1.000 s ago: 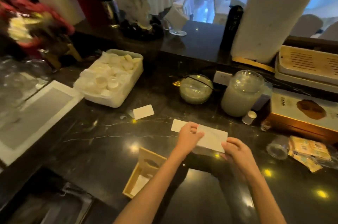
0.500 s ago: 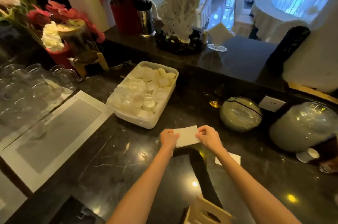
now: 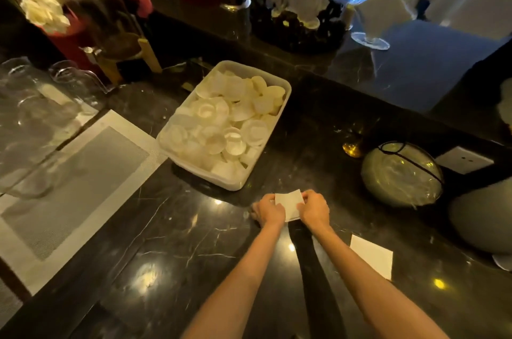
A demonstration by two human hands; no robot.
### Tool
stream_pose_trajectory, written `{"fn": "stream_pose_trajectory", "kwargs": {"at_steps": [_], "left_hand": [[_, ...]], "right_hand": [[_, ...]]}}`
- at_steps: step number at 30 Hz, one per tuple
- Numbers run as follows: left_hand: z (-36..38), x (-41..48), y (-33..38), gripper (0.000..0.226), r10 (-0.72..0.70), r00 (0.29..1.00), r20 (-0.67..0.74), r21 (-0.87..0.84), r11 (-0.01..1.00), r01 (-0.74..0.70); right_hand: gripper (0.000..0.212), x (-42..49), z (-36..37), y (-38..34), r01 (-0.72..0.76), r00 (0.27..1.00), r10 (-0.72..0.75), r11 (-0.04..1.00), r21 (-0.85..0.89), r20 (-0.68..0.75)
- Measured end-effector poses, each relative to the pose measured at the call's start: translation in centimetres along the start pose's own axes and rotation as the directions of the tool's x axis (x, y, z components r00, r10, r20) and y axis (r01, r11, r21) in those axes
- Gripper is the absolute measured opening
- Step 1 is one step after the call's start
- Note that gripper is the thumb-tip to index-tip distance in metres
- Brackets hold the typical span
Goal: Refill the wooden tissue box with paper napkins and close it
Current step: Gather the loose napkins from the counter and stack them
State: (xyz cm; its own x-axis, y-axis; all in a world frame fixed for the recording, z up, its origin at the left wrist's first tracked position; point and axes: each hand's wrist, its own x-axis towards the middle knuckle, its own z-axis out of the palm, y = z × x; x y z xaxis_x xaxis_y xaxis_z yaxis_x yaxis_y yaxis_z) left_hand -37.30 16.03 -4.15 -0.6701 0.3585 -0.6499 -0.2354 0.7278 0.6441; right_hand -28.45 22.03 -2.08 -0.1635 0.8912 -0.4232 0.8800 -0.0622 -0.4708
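Head view: the person's left hand and right hand meet low in the middle of the frame, both arms reaching forward over a dark marble counter. Each hand pinches one side of a small white paper napkin, left fingers closed on its left edge, right fingers closed on its right edge. The napkin sits between the two hands, at or just above the counter; whether it touches the stone cannot be told. It looks roughly rectangular, its long axis running away from the person, tilted slightly to the right, top edge pointing toward the white plastic tub of small white dishes that stands near, just beyond the hands.

A second napkin lies flat on the counter to the right, apart from the right forearm. A round glass jar lies on its side further right. Clear glasses stand far left, beside a grey mat.

The wooden tissue box is not in this view, so its state cannot be told.

The step in hand appears to be folding or squaring a napkin before loading. The next move likely calls for keeping the fold firm while carrying it to the box
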Motion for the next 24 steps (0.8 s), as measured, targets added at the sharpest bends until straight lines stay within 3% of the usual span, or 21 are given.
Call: {"fn": "stream_pose_trajectory", "kwargs": {"at_steps": [3, 8, 10, 13, 16, 19, 24], "left_hand": [[-0.1, -0.6, 0.2, 0.034, 0.005, 1.000, -0.031, -0.028, 1.000, -0.006], [-0.5, -1.9, 0.0, 0.058, 0.015, 0.997, 0.069, -0.185, 0.983, -0.002], [-0.8, -3.4, 0.8, 0.056, 0.058, 0.992, 0.109, -0.178, 0.983, -0.038], [-0.8, -6.1, 2.9, 0.039, 0.124, 0.954, 0.271, -0.035, 0.992, -0.119], [0.5, -9.3, 4.9, 0.032, 0.210, 0.859, 0.466, 0.042, 0.965, -0.259], [3.3, -11.8, 5.3, 0.028, 0.239, 0.803, 0.547, 0.068, 0.943, -0.327], [8.9, -14.8, 3.4, 0.030, 0.225, 0.808, 0.544, 0.203, 0.899, -0.387]], "right_hand": [[0.022, 0.2, 0.5, -0.2, -0.076, 0.997, 0.077, 0.995, -0.067, 0.011], [0.037, -0.4, -0.4, -0.3, -0.135, 0.987, 0.137, 0.990, -0.031, 0.089], [0.052, -0.6, -1.3, 0.6, -0.124, 0.976, 0.108, 0.989, 0.076, 0.190], [0.076, -1.5, -4.3, 3.7, -0.199, 0.929, 0.079, 0.931, 0.305, 0.362], [0.054, -3.7, -8.9, 7.8, -0.306, 0.907, 0.063, 0.777, 0.550, 0.416], [0.039, -5.7, -12.2, 12.8, -0.308, 0.942, 0.104, 0.646, 0.698, 0.319], [0.027, -7.1, -12.5, 17.7, -0.289, 0.944, 0.322, 0.702, 0.651, 0.071]]}}
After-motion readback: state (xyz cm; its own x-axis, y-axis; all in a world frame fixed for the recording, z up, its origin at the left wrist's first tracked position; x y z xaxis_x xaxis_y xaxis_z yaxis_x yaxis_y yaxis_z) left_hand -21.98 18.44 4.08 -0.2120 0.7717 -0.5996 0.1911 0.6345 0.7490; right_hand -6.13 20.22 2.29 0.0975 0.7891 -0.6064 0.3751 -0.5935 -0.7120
